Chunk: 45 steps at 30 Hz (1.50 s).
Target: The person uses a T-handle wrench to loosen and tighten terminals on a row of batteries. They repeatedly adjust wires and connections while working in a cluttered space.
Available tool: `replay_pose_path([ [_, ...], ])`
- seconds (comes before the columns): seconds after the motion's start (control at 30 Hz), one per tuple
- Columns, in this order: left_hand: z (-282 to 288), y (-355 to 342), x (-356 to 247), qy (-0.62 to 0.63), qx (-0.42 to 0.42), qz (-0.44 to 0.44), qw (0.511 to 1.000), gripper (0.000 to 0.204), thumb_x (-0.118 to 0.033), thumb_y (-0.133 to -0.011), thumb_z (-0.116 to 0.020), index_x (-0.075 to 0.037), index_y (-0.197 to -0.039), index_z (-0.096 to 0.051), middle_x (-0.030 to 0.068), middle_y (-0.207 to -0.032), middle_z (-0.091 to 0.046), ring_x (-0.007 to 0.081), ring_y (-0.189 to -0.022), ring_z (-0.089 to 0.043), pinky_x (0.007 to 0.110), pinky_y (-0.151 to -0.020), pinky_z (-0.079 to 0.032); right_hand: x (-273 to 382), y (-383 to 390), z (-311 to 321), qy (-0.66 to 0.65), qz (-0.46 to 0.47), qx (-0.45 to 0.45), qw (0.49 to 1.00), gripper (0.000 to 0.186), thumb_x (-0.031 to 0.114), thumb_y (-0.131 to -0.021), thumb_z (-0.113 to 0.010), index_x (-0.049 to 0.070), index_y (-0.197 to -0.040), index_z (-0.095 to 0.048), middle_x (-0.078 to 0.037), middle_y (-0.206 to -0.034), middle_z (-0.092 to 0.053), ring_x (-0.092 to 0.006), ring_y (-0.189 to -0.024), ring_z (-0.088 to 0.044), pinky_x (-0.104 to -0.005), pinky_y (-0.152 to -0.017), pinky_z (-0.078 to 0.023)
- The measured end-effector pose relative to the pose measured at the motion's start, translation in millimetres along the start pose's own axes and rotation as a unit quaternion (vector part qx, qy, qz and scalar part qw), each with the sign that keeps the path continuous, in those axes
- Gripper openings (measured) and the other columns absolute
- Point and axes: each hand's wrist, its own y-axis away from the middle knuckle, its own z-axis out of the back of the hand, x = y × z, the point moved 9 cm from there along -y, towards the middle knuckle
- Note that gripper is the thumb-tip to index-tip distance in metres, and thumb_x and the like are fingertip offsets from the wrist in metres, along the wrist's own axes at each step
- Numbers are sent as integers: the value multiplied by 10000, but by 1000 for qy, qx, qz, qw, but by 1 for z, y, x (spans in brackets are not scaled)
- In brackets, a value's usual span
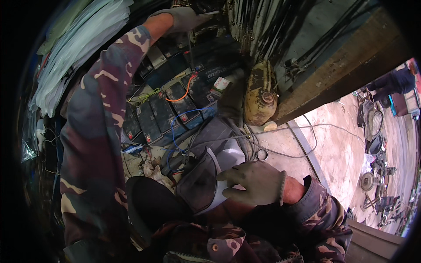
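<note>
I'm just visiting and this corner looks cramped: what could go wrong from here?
The orange wire arching over the dark batteries could get snagged or pulled. The grey cable looping across the floor might catch a foot. The left hand, stretched past the batteries, might bump something in that crowded area.

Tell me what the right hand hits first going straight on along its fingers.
Probably the dark pale-edged panel just to the left of the gloved right hand. Depth is unclear: the fingers may already touch its edge or pass above it.
</note>
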Motion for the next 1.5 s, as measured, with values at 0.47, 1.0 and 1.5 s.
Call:
replay_pose_path([
  [0.47,-55,-21,115,510,-70,38,857,523,-470,-1072,-418,-20,-1276,-589,172,-1057,-738,258,-829,-708,488,-777,-561,16,16,5,23,47,-39,998,407,313,-954,-681,87,-1291,-672,-122,-984,-768,-331,-875,-746,-434,-776,-599],
  [1.0,-82,-8,112,723,-193,59,660,614,-578,-1079,-418,-242,-1593,-434,95,-1538,-519,304,-1370,-514,537,-1091,-459,-4,4,-4,32,-48,26,998,451,427,-893,-624,118,-1194,-758,-192,-1005,-756,-408,-981,-722,-501,-904,-563],
  [1.5,-101,-67,186,483,-335,-1,809,550,-350,-1131,-395,-123,-1630,-365,141,-1517,-573,282,-1341,-602,401,-1085,-517,-10,11,-1,20,-41,0,999,507,436,-863,-644,91,-1217,-757,-194,-1078,-762,-397,-1065,-707,-482,-949,-555],
])
